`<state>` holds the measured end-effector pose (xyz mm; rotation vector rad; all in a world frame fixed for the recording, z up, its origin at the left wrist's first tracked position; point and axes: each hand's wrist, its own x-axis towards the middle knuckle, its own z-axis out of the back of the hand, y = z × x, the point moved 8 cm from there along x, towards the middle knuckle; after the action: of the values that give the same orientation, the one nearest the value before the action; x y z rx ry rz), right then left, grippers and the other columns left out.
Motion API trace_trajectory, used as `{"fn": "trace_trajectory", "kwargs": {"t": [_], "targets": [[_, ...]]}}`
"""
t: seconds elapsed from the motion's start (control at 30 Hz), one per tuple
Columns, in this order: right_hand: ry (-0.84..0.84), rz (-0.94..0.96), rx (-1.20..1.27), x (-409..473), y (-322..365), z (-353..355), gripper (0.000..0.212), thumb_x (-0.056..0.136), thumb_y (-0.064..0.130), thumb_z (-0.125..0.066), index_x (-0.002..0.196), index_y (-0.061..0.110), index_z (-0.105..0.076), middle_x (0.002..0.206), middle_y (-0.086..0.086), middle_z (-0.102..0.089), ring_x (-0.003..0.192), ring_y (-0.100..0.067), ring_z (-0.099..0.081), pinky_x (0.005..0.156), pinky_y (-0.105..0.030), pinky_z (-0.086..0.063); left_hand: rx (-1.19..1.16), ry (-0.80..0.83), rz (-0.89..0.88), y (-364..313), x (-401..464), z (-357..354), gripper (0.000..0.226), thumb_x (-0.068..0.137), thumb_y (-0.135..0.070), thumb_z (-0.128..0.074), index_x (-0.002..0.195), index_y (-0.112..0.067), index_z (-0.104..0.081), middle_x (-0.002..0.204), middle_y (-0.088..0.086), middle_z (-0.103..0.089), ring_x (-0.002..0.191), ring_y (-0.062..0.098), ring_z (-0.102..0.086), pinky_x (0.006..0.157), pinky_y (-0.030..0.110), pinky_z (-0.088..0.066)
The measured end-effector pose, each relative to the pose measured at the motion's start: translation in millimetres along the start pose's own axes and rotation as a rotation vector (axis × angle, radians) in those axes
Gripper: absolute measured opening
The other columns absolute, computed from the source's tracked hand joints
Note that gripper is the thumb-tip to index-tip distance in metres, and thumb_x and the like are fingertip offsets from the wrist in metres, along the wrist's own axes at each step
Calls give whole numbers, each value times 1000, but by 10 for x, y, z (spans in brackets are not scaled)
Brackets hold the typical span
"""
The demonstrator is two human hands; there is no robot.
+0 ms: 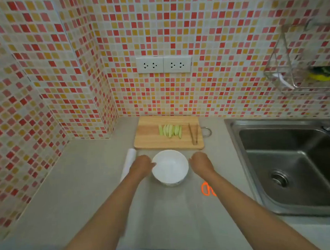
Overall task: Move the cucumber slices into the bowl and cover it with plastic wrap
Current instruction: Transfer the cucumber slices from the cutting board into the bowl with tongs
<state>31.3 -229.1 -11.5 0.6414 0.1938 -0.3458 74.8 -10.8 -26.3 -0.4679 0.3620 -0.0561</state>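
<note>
A white bowl [170,168] stands on the grey counter, with nothing in it. My left hand [142,165] touches its left rim; whether the fingers curl round the rim is not clear. My right hand [200,161] hovers just right of the bowl, fingers curled down, apart from it. Several pale green cucumber slices [170,131] lie in a row on a wooden cutting board [149,137] behind the bowl. Wooden tongs [193,135] lie on the board's right side. A white roll of plastic wrap [129,161] lies on the counter left of the bowl, partly behind my left wrist.
Orange-handled scissors [207,189] lie on the counter right of the bowl, partly under my right forearm. A steel sink [290,165] fills the right side. Tiled walls close off the back and left. A wire rack [301,68] with a sponge hangs at upper right.
</note>
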Motion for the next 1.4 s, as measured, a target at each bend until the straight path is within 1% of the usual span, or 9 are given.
{"fn": "trace_trajectory", "kwargs": {"t": [0.2, 0.37, 0.47, 0.6, 0.7, 1.0, 1.17, 1.27, 1.4], "targets": [[60, -109, 215, 63, -165, -317, 29, 89, 13, -55, 93, -12, -69, 98, -28, -69, 97, -36, -66, 78, -37, -51, -268, -75, 72, 97, -17, -123, 27, 91, -12, -57, 106, 6, -70, 108, 22, -70, 98, 34, -66, 78, 33, -51], [13, -214, 426, 139, -275, -434, 23, 84, 0, -56, 89, -19, -66, 92, -34, -68, 90, -42, -67, 83, -60, -51, -441, -143, 99, 162, 24, -109, 26, 87, 0, -56, 106, 8, -70, 91, 16, -70, 83, 24, -64, 81, 44, -57], [-18, -265, 504, 217, -289, -394, 21, 81, -2, -56, 83, -22, -64, 87, -33, -68, 90, -44, -67, 81, -63, -50, -500, -127, 48, 73, 128, -34, 30, 87, 2, -54, 112, 3, -70, 103, 19, -72, 94, 28, -67, 86, 45, -56], [-34, -302, 583, 316, -213, -332, 8, 82, -4, -56, 76, -7, -60, 79, -21, -61, 91, -45, -66, 79, -61, -53, -508, -102, 23, -20, 286, 72, 31, 86, 1, -50, 107, 0, -73, 101, 20, -73, 97, 33, -67, 87, 45, -55], [-26, -308, 612, 408, -159, -319, 20, 83, -4, -54, 63, -1, -55, 72, -17, -60, 88, -45, -67, 77, -59, -54, -525, -88, 42, -3, 382, 107, 26, 86, 1, -49, 94, -1, -74, 97, 21, -73, 96, 35, -67, 88, 47, -54], [-1, -320, 509, 557, -233, -347, 31, 81, 0, -55, 50, 5, -52, 63, -15, -62, 81, -42, -69, 74, -55, -57, -563, -71, 35, 74, 480, -1, 37, 89, -1, -50, 118, -11, -70, 91, 6, -70, 86, 27, -66, 79, 37, -54], [-69, -239, 307, 807, -199, -105, 28, 83, 22, -57, 64, 1, -60, 70, -21, -65, 63, -29, -62, 63, -43, -54, -611, -74, 62, 141, 495, -33, 34, 90, -4, -53, 119, -12, -69, 102, 11, -73, 96, 29, -67, 89, 41, -55], [-194, -180, 141, 1143, -79, 183, 20, 87, 25, -58, 80, 7, -63, 85, -14, -64, 85, -33, -65, 67, -35, -49, -646, -88, 80, 146, 509, -48, 32, 91, -7, -56, 122, -9, -67, 109, 10, -71, 100, 25, -65, 93, 38, -52], [-226, -169, -91, 1541, 10, 247, 44, 91, 34, -57, 120, 2, -51, 124, -18, -51, 110, -34, -57, 82, -40, -49, -676, -109, 66, 100, 491, -51, 31, 92, -8, -56, 121, -10, -67, 108, 3, -69, 97, 18, -62, 85, 28, -48]]}}
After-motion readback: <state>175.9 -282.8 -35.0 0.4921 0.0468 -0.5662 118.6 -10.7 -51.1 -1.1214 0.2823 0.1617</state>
